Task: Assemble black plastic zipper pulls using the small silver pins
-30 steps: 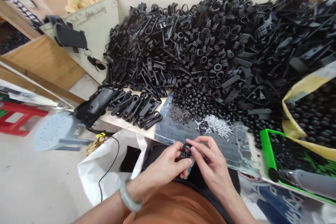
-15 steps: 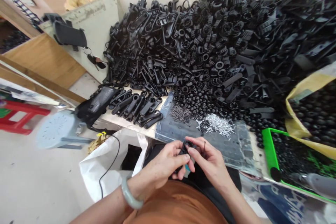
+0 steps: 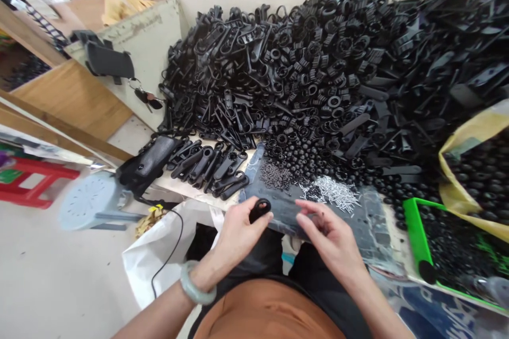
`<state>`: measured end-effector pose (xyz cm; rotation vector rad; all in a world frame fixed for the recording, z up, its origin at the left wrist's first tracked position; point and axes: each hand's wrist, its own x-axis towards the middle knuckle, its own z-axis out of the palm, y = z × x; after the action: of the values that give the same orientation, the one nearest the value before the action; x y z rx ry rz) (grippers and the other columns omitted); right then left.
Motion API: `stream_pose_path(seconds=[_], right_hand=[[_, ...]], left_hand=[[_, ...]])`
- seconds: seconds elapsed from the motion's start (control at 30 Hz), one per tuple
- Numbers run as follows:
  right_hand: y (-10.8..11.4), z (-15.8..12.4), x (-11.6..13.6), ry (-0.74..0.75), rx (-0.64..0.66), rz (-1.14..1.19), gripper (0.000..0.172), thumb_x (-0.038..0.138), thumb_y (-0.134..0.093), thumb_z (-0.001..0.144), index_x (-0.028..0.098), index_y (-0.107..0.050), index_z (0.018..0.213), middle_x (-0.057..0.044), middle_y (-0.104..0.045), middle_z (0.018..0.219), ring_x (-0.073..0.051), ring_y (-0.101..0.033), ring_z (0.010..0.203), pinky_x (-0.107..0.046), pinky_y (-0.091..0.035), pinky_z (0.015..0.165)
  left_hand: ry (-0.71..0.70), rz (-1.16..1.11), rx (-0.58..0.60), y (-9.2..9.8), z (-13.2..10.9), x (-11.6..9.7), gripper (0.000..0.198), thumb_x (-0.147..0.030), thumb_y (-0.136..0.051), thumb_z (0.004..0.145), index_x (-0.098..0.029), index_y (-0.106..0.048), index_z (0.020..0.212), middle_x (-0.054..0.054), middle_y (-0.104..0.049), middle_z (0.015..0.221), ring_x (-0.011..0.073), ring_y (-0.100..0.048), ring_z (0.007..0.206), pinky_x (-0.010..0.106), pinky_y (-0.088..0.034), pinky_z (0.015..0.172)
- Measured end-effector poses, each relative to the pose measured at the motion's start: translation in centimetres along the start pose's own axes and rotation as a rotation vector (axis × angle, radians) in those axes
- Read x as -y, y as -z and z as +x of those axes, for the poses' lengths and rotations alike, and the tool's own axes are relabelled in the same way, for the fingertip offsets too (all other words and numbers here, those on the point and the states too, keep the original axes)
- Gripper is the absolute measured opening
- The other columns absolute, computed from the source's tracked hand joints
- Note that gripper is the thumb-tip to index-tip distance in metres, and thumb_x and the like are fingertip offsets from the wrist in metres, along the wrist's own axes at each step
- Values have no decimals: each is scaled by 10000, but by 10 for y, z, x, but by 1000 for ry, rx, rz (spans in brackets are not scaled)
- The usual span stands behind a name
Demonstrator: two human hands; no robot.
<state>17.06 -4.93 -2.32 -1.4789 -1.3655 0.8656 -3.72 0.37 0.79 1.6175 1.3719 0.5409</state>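
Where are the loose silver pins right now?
In the head view, the silver pins lie heaped on the dark plastic sheet, ahead of the right hand and right of a smaller heap of dark bits.

Nothing can be read clearly here. A blue plastic bag (image 3: 431,318) at the lower right shows some white marks, but they are too blurred and cut off for reading.

left hand (image 3: 238,235) curled, right hand (image 3: 328,241) half open, hands apart
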Motion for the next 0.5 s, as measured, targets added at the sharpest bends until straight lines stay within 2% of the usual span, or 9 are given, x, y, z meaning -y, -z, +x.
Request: stream_pose_path(seconds=[0.07, 0.17, 0.27, 0.4, 0.5], right_hand=[[6, 14, -4, 48, -78, -159, 225, 400, -623, 978, 223, -759, 1005, -15, -667, 798, -152, -572, 615, -287, -485, 616], [8, 33, -6, 128, -50, -340, 234, 386, -573, 1007, 236, -731, 920, -44, -693, 862, -196, -644, 747, -322, -507, 710], [1, 45, -6, 189, 23, -424, 245, 358, -529, 1030, 236, -711, 919, -55, -694, 918, -209, -679, 832, -328, -518, 751], [-11, 51, -13, 188, 71, -499, 295, 356, -496, 1046, 243, -716, 885, -50, -677, 887, -202, -665, 756, -312, -485, 644], [-11, 52, -16, 169, 64, -489, 323, 363, -485, 1049, 237, -727, 876, -55, -672, 871, -202, -658, 736, -312, -476, 632]], left_hand=[[-100, 311, -45, -1, 13, -1, 154, -281, -590, 950, -212, -631, 819, 4, -660, 753, 175, -598, 721, 279, -365, 670], [-202, 611, 16, -5, 28, -4, 129, -205, -543, 966, -222, -649, 895, 38, -720, 808, 200, -651, 721, 297, -346, 641], [-227, 673, 62, -8, 36, -5, 124, -183, -547, 959, -219, -644, 890, 56, -737, 822, 218, -676, 733, 303, -348, 630], [-235, 664, 82, -9, 40, 0, 112, -190, -554, 955, -221, -648, 902, 65, -743, 848, 224, -689, 761, 294, -373, 648], [-239, 627, 88, -7, 45, 3, 102, -207, -558, 953, -220, -651, 914, 58, -735, 838, 218, -682, 761, 286, -384, 661]])
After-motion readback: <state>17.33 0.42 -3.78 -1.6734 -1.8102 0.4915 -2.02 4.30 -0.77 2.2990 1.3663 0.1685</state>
